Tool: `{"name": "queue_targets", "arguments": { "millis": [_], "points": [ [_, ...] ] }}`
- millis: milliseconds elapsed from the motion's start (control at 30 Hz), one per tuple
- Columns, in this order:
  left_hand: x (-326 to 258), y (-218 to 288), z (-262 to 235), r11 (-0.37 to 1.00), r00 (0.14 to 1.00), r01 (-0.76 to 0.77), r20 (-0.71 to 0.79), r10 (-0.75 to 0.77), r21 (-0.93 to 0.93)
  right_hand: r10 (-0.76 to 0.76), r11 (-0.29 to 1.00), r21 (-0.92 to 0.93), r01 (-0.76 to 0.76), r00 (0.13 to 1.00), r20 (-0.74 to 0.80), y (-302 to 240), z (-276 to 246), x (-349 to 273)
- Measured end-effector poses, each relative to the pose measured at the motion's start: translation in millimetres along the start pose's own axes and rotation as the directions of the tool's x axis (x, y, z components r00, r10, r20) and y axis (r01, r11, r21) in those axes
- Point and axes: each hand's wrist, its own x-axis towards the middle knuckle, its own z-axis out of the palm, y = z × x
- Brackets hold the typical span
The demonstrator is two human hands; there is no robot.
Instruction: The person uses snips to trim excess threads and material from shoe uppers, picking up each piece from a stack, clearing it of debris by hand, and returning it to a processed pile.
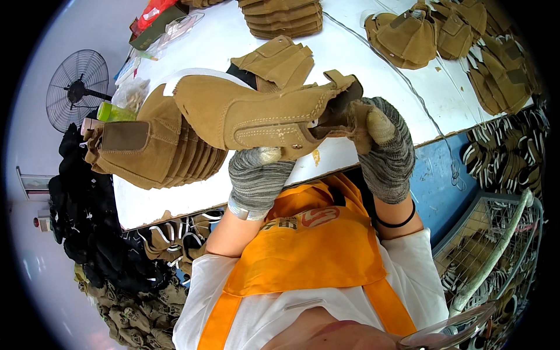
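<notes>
A tan suede shoe upper (256,116) with pale stitching lies lengthwise across both hands above the table. My left hand (261,182), in a grey knit glove, grips its lower edge near the middle, the thumb showing on the suede. In a matching glove, my right hand (386,146) pinches the collar at the right end, with the thumb on the near side. The collar opening faces that hand, and a pull loop stands up beside it. Just behind the left end sits a stack of tan uppers (160,140). Another tan suede upper (279,61) rests beyond the held one.
The white table (344,52) carries more stacked uppers at the back (280,17) and far right (402,38). A cable (402,76) crosses it. A fan (76,90) stands left. Dark shoe uppers (87,210) are heaped below it. A wire basket (484,239) stands right.
</notes>
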Motion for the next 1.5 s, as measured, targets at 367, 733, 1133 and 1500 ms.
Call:
{"name": "queue_targets", "arguments": {
  "millis": [367,733,1133,1500],
  "points": [
    [0,1,5,0.998,0.996,-0.017,-0.088,0.012,-0.057,0.045,0.979,-0.198,-0.047,0.999,-0.011,-7,2,2],
    [-5,3,-4,0.965,0.998,-0.029,-0.055,0.015,-0.261,0.046,0.986,-0.155,-0.055,0.997,-0.061,-7,-2,7],
    [-6,5,-14,0.953,0.999,0.008,-0.038,-0.020,-0.304,-0.029,0.994,-0.108,0.013,0.989,-0.147,2,1,12],
    [0,9,-35,0.980,0.993,-0.023,-0.119,-0.001,-0.200,0.006,0.998,-0.055,-0.010,0.998,-0.061,22,-1,29]
  ]
}}
